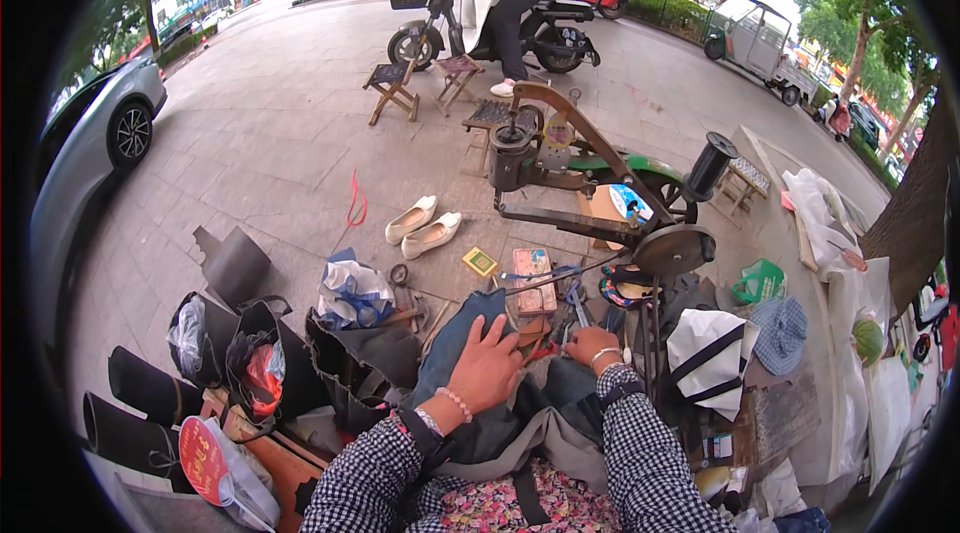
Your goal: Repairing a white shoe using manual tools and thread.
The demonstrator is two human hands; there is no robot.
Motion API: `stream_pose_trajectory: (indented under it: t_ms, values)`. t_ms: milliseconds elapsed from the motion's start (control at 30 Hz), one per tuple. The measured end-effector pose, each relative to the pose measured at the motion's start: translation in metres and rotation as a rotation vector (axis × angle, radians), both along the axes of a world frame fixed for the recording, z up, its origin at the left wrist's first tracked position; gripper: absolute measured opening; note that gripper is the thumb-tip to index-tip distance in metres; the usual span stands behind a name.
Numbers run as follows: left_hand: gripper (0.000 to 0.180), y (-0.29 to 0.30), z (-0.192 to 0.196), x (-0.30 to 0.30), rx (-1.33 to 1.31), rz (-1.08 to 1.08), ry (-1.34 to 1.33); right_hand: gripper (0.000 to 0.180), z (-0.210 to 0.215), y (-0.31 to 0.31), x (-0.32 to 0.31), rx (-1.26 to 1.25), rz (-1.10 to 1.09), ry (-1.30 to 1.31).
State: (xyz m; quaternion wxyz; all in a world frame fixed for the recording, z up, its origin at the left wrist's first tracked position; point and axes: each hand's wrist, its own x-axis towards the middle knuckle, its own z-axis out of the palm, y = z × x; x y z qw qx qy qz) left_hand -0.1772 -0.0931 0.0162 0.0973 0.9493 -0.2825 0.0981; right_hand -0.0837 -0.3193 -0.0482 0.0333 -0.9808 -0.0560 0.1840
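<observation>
Blue denim cloth point(450, 343) lies over my lap, with dark and grey fabric bunched beside it. Flat on the denim rests my left hand point(482, 365), fingers spread, a beaded bracelet at the wrist. My right hand point(592, 345) is closed at the far edge of the lap cloth; what its fingers hold is hidden. Just beyond those fingertips a slim grey metal tool point(578, 306) points away from me. A pink patterned box point(534, 278) and several small tools lie past my hands.
A hand-cranked sewing machine point(590, 173) stands ahead on the right. White shoes point(424, 226) sit on the paving. Dark bags point(262, 363) crowd the left; a white bag point(708, 358) and blue cap point(778, 335) lie right. A person sits on a scooter point(490, 23) beyond folding stools point(392, 91).
</observation>
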Motion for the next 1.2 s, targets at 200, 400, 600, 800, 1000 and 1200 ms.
stream_pose_trajectory:
  t_ms: [200, 400, 600, 800, 1000, 1200]
  values:
    - [0.021, 0.0, 0.002, -0.001, 0.004, 0.0, 0.006, 0.033, -0.002, 0.0, 0.001, 0.011, -0.002, -0.002]
    - [0.019, 0.001, 0.002, -0.001, -0.007, 0.002, -0.011, 0.034, 0.005, 0.0, -0.002, 0.027, 0.0, -0.013]
    - [0.019, 0.002, -0.001, -0.002, -0.037, 0.006, -0.031, 0.034, 0.006, 0.0, -0.002, 0.025, 0.013, -0.011]
    - [0.019, 0.002, -0.004, -0.002, -0.044, 0.006, -0.031, 0.035, 0.002, -0.002, -0.001, 0.017, 0.003, -0.007]
    - [0.019, 0.002, -0.002, -0.001, -0.048, 0.008, -0.029, 0.034, 0.0, -0.003, 0.001, 0.001, 0.012, -0.01]
    - [0.022, 0.008, -0.003, -0.001, -0.161, -0.03, -0.026, 0.033, -0.003, -0.005, -0.001, 0.015, 0.014, -0.035]
